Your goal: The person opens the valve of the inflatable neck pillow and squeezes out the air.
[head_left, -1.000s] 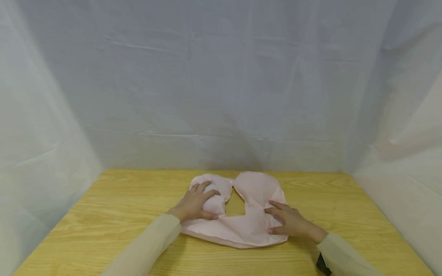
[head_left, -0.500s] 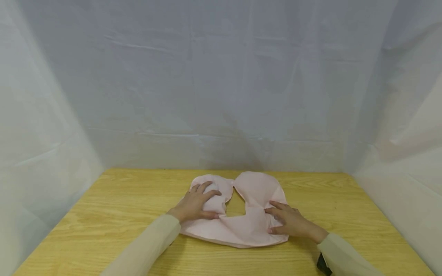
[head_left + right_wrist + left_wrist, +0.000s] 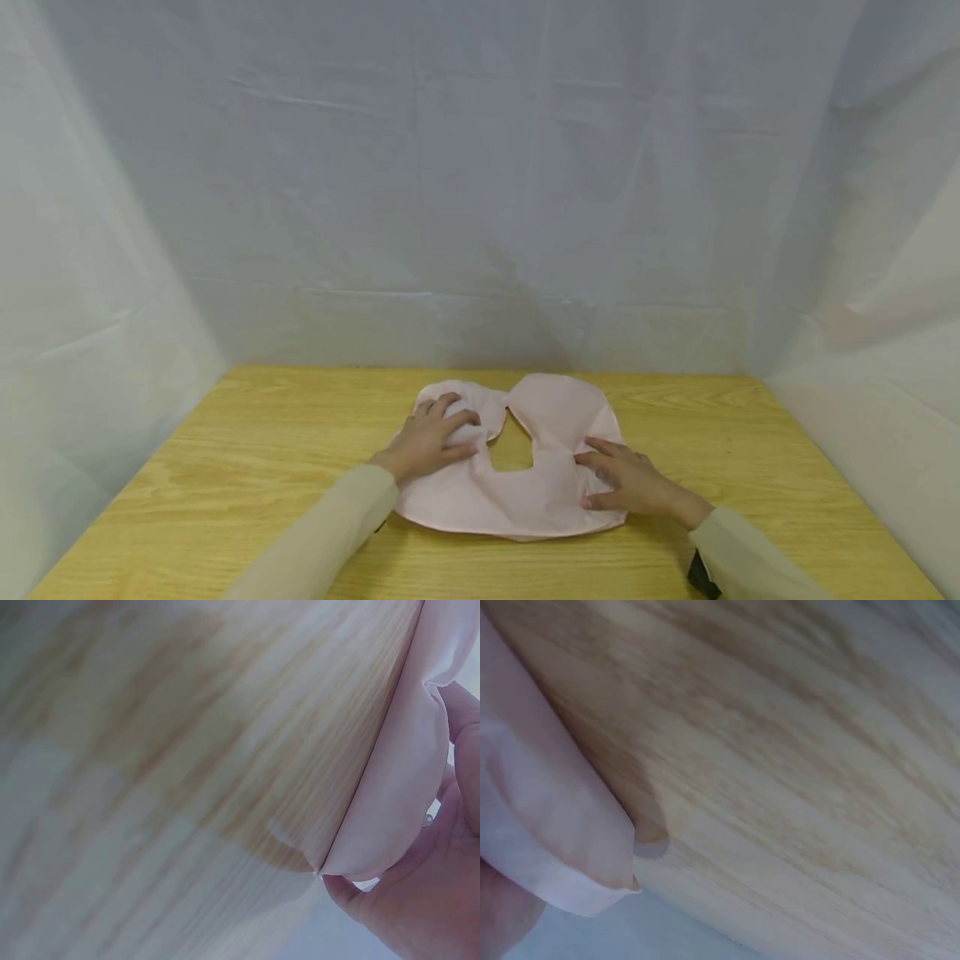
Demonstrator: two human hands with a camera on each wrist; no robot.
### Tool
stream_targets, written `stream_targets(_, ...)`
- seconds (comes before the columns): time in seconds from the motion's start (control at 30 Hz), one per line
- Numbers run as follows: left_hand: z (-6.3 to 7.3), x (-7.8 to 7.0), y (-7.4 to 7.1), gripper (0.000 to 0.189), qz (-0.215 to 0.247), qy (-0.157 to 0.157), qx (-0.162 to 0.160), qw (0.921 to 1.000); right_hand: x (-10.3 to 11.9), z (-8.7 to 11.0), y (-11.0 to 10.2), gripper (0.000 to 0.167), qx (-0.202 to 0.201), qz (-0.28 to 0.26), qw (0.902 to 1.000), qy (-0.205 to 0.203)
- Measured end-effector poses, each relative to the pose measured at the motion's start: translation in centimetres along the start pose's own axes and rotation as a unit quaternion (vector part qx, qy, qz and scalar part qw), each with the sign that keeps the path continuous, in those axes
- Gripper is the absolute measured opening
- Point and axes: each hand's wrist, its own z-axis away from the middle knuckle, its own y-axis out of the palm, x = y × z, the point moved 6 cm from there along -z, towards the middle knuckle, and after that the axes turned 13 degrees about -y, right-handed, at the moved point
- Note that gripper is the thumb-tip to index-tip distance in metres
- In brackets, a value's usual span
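A soft pink U-shaped neck pillow (image 3: 517,500) lies on the wooden table, its two rounded ends meeting at the far side. My left hand (image 3: 431,437) rests on the pillow's left lobe with the fingers spread. On the right side of the pillow lies my right hand (image 3: 626,482), fingers apart and pressing lightly on top. In the right wrist view, the right thumb (image 3: 346,894) sits at the pillow's lower corner. The left wrist view shows the pillow's edge (image 3: 570,825) and only a small blurred bit of the hand.
The wood-grain table (image 3: 247,467) shows through the pillow's centre gap and extends around it. Pale sheeting (image 3: 480,183) hangs behind the table and on both sides. A small dark item (image 3: 702,575) shows beneath the right sleeve (image 3: 750,558).
My left thumb has slid away from me, closer to its fingers, and the pillow's front left part now lies smoother and flatter. The right hand has stayed in place.
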Motion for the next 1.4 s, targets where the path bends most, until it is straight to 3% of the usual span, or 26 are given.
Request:
stream_targets(0.3,-0.2,-0.1,0.2,0.032,-0.01,0.001,-0.001,1.0,-0.2,0.0,0.1,0.061,-0.003,0.002,1.0,0.002)
stream_targets(0.43,-0.1,-0.1,0.2,0.043,-0.005,0.002,0.009,1.0,-0.3,0.0,0.1,0.062,0.003,-0.005,1.0,0.006)
stream_targets(0.63,-0.2,0.2,0.3,0.068,-0.011,-0.031,0.035,0.9989,-0.3,0.1,0.1,0.061,0.007,-0.009,0.9999,0.005)
stream_targets(1.0,-0.4,0.1,0.6,0.073,-0.028,-0.056,0.057,0.9964,-0.3,0.0,0.3,0.061,0.007,-0.014,0.9999,-0.002)
stream_targets(1.4,-0.3,-1.0,0.5,0.059,-0.051,-0.008,0.071,0.9961,-0.2,0.0,0.0,0.06,0.002,-0.006,0.9999,-0.009)
